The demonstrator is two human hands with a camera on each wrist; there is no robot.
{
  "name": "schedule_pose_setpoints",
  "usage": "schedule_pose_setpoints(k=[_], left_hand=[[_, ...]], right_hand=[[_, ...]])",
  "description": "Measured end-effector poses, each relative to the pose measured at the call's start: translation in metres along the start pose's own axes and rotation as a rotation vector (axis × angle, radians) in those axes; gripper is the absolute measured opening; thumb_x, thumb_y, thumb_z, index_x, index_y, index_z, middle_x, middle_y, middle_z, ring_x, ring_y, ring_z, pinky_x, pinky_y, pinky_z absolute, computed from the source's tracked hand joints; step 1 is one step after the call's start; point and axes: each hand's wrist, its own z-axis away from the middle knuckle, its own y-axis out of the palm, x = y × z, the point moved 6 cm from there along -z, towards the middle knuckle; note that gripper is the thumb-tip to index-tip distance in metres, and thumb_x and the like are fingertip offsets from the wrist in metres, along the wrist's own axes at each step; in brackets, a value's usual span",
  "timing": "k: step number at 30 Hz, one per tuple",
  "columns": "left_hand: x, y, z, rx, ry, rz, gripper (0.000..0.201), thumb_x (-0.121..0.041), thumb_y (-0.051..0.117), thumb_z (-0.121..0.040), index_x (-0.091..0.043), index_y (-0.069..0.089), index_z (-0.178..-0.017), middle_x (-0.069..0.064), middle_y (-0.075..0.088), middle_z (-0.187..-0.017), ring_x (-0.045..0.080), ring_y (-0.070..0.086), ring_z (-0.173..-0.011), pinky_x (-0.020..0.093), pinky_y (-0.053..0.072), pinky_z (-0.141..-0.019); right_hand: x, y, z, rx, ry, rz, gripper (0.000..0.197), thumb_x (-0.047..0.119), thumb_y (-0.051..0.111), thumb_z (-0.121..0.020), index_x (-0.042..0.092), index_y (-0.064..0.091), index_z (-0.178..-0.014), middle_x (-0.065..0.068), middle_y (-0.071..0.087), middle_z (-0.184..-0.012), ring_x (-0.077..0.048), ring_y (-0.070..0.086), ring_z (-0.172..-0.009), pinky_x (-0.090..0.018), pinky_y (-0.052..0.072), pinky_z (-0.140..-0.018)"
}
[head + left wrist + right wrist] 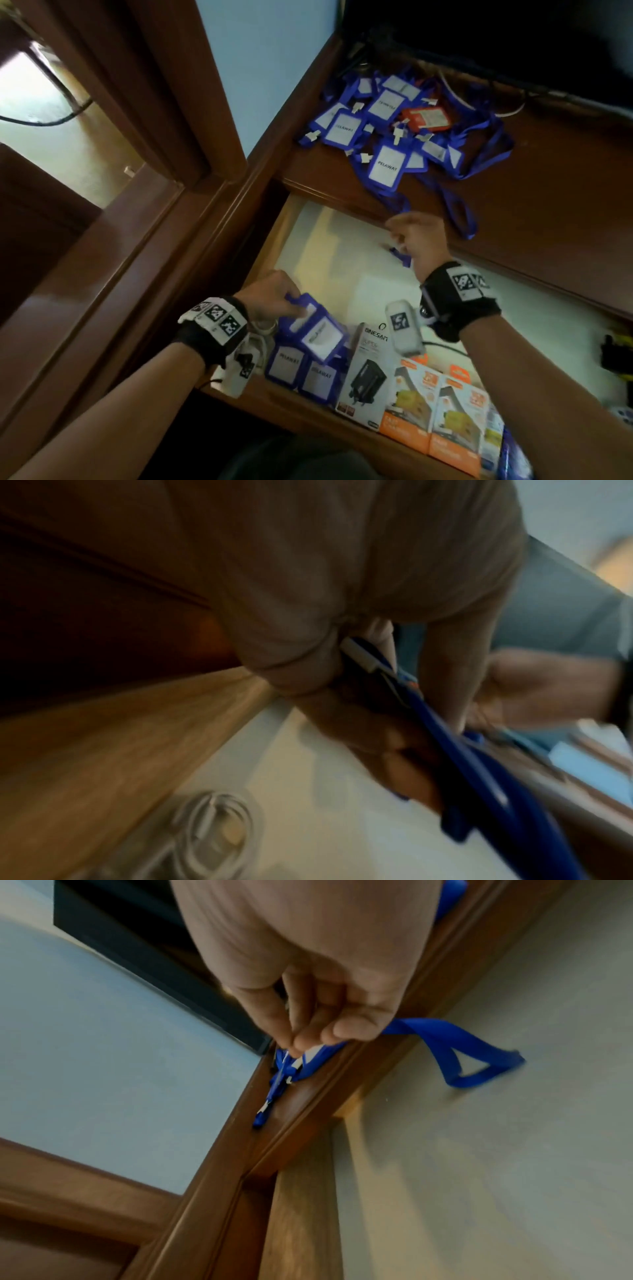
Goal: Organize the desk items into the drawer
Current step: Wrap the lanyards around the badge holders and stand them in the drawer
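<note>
On the brown desk (548, 192) lies a pile of blue badge holders (387, 164) with tangled blue lanyards. Below it the drawer (346, 246) stands open, lined white. My left hand (294, 305) grips one blue badge holder (317, 330) just above a small stack of badge holders (296, 371) in the drawer's front left corner; in the left wrist view that holder (462, 753) shows edge-on under the left hand (342, 593). My right hand (411, 236) is at the desk's front edge, pinching a blue lanyard (455, 1053) whose loop hangs into the drawer under the right hand (298, 1042).
A white charger box (368, 370) and two orange boxes (416, 404) stand along the drawer's front. A coiled white cable (212, 829) lies in the front left corner. An orange badge holder (426, 120) sits in the pile. A black monitor (513, 41) overhangs the desk's back.
</note>
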Motion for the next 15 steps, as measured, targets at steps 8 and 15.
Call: schedule_pose_setpoints(k=[8, 15], left_hand=[[-0.016, 0.047, -0.021, 0.426, 0.001, -0.625, 0.034, -0.007, 0.061, -0.082, -0.008, 0.042, -0.054, 0.008, 0.043, -0.055, 0.021, 0.042, -0.050, 0.028, 0.036, -0.050], [-0.019, 0.068, -0.023, 0.468, 0.060, -0.733, 0.036, -0.011, 0.063, -0.085, -0.011, 0.040, -0.057, 0.005, 0.042, -0.060, 0.024, 0.053, -0.059, 0.032, 0.042, -0.056]], right_hand=[[0.030, 0.013, -0.060, -0.237, -0.032, 0.463, 0.047, 0.024, 0.065, -0.081, 0.007, 0.051, -0.122, -0.020, 0.048, -0.132, -0.035, 0.042, -0.124, -0.036, 0.033, -0.100], [0.036, 0.035, -0.071, -0.295, 0.211, 0.564, 0.093, 0.067, 0.060, -0.076, 0.010, 0.027, -0.142, -0.016, 0.025, -0.148, -0.036, 0.025, -0.136, -0.044, 0.021, -0.111]])
